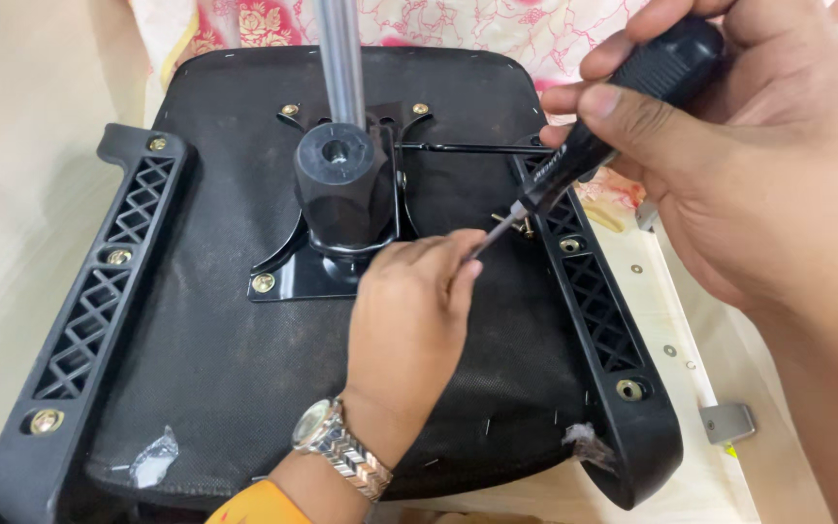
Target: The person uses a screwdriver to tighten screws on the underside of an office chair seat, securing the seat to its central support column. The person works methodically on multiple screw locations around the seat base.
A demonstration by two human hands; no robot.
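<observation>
Fingers [453, 254] of the left hand [409, 330] are pinched together around the thin metal shaft [497, 229] of a screwdriver, and a metal wristwatch [339, 446] is worn on that wrist. The screwdriver's black handle [623, 107] is clamped in the right hand [758, 165], above the seat's right edge. Its tip is set near a brass screw [570, 245] in the right black lattice bracket [598, 311]. Beside the left hand, the black centre mechanism [341, 189] with its chrome post [339, 53] is bolted onto the upturned black seat base [215, 330]. A matching bracket [99, 291] is fixed along the left edge.
</observation>
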